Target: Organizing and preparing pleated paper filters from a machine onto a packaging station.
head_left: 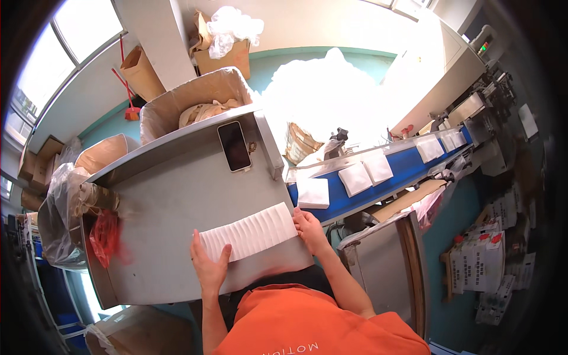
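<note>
I see my left hand (208,264) and right hand (307,228) pressing in on the two ends of a row of white pads (248,232), fingers closed flat against it, on the grey metal table (177,195). A black phone (234,146) lies near the table's far rim. To the right, a blue conveyor belt (408,171) carries white pad stacks (313,193); cardboard boxes (195,100) stand on the teal floor (278,65) beyond.

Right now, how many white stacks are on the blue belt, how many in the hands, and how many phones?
White stacks on the blue belt: 5
Long white stack between the hands: 1
Black phone: 1
Total: 7
</note>
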`<state>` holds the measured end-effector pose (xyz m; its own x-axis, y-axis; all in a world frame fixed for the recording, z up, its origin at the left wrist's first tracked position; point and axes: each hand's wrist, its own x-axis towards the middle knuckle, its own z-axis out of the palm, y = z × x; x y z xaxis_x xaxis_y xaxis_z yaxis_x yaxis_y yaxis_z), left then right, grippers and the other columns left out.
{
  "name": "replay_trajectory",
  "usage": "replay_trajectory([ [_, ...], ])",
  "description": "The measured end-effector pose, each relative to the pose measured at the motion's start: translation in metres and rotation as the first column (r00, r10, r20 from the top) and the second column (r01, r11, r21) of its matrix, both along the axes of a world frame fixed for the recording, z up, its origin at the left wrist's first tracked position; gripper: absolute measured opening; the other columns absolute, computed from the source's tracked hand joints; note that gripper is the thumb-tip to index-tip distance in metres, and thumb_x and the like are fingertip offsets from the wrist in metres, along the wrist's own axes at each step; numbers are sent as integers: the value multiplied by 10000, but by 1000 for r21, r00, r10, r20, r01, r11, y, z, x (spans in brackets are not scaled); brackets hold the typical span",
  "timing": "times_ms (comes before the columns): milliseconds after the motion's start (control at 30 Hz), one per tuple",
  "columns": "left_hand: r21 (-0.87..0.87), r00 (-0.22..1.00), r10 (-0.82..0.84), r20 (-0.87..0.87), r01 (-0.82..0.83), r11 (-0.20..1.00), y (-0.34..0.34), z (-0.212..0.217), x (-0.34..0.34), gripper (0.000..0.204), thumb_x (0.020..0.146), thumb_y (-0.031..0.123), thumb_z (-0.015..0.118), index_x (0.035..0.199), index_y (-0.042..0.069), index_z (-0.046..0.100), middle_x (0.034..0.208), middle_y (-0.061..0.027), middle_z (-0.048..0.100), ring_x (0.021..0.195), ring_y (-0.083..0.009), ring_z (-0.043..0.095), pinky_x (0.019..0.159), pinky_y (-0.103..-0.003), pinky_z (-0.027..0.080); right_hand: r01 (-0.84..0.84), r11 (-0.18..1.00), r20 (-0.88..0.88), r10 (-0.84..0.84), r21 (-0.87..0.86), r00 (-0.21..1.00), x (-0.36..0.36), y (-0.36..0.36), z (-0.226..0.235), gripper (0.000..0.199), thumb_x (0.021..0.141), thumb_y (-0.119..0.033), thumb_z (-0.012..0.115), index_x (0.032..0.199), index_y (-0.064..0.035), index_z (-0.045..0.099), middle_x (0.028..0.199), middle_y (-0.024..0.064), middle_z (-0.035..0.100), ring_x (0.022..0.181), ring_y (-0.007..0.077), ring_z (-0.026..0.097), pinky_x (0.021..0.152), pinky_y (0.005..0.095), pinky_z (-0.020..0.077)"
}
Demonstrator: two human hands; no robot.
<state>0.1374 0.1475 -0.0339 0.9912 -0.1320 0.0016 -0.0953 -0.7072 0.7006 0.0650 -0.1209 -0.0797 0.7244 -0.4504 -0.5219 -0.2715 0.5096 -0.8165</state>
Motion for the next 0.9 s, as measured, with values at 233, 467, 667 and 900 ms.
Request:
replay_trajectory([
  [233,3,1000,14,18,-14,1000,-7,1,-1,957,757,376,785,1465,32,241,1439,-236,332,1320,-413,338,1082,-494,300,-150,959,65,138,242,988,7,20,4,369,927,-288,623,1175,-16,589,1071,64,632,951,153,600,835,295,481],
  [467,27,1000,-9,12,8,1000,-2,-3,0,972,754,383,786,1466,20,233,1431,-246,336,1322,-417,333,1080,-487,304,154,964,24,-163,214,986,-12,0,-19,349,950,-253,603,1198,-13,548,1086,67,628,941,179,629,780,304,534],
  [667,-62,996,-81,-29,80,995,-16,6,-7,998,751,411,781,1479,36,211,1448,-270,298,1333,-432,309,1081,-486,298,-302,818,-90,297,-489,951,6,30,19,458,962,-409,556,1167,0,581,985,46,646,884,137,583,815,273,464],
  [900,25,999,14,-44,-13,1000,-10,6,-3,989,764,452,759,1495,85,203,1447,-315,260,1336,-459,286,1085,-521,268,-258,867,22,275,426,961,-16,1,3,369,964,-362,557,1203,-81,556,1030,17,633,905,116,589,801,301,473],
])
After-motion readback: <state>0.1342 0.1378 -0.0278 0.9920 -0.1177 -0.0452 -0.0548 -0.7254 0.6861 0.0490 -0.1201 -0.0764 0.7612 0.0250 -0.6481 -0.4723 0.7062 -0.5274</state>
